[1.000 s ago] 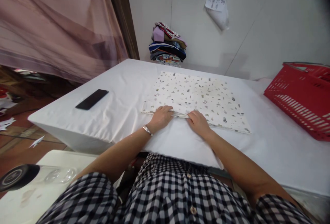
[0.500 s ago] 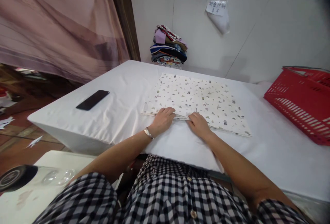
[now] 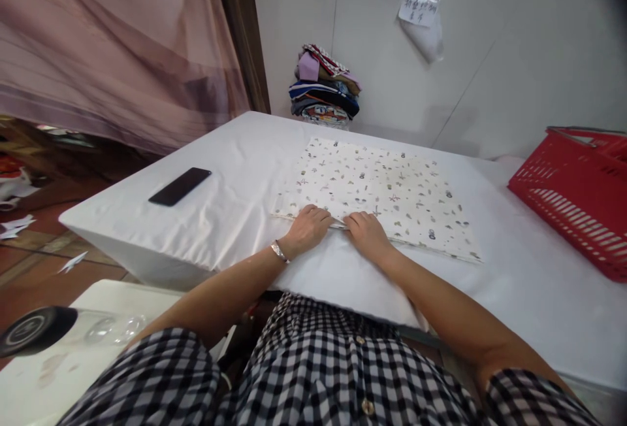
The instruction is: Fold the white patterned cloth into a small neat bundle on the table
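A folded white cloth (image 3: 372, 184) with a small scattered print lies flat on the white-covered table in front of me. My left hand (image 3: 309, 229), with a silver bracelet at the wrist, has its fingers curled over the cloth's near edge. Close beside it, my right hand (image 3: 366, 235) grips the same edge, fingers bent on top of the fabric. Several layers show at the edge between the two hands. Both thumbs are mostly hidden.
A black phone (image 3: 180, 186) lies on the table (image 3: 235, 151) to the left. Folded clothes (image 3: 326, 86) are stacked behind by the wall. A red plastic basket (image 3: 578, 197) stands at the right. At lower left, a clear bottle (image 3: 105, 328) with a black cap lies on a white stool (image 3: 93, 380).
My right hand has moved left along the near edge, closer to my left hand, and the gap in the layers has narrowed. The view has shifted slightly.
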Demonstrator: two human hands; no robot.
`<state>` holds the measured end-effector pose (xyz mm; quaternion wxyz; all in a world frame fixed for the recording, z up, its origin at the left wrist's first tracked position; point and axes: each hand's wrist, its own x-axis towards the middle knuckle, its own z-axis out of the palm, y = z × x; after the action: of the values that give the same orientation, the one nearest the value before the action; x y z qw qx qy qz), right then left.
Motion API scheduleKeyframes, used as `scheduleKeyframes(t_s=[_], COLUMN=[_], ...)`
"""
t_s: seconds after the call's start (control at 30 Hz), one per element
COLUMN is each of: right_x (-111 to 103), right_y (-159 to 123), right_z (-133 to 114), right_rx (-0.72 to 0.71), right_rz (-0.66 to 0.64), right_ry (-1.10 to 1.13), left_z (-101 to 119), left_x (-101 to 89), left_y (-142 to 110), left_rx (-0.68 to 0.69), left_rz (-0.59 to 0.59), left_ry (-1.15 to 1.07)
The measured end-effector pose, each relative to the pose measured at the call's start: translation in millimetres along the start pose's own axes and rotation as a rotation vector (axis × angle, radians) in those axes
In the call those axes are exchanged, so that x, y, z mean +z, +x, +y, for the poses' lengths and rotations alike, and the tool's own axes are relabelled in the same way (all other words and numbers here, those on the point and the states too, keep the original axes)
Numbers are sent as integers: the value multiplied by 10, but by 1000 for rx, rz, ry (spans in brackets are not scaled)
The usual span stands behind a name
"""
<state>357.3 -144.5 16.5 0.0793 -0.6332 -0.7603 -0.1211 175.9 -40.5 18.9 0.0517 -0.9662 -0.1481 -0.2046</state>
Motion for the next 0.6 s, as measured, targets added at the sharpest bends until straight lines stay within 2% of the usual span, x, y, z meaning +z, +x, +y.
scheduleKeyframes(t_s=[0.33, 0.6], right_x=[10, 32], right_y=[131, 229], right_z=[-147, -209], right_rx=[15, 39], right_rz=[-18, -83], right_ry=[-16, 4], left_z=[19, 14], left_x=[-45, -13], left_y=[10, -6], left_rx=[-38, -117], left_rz=[31, -3], left_ry=[-29, -64])
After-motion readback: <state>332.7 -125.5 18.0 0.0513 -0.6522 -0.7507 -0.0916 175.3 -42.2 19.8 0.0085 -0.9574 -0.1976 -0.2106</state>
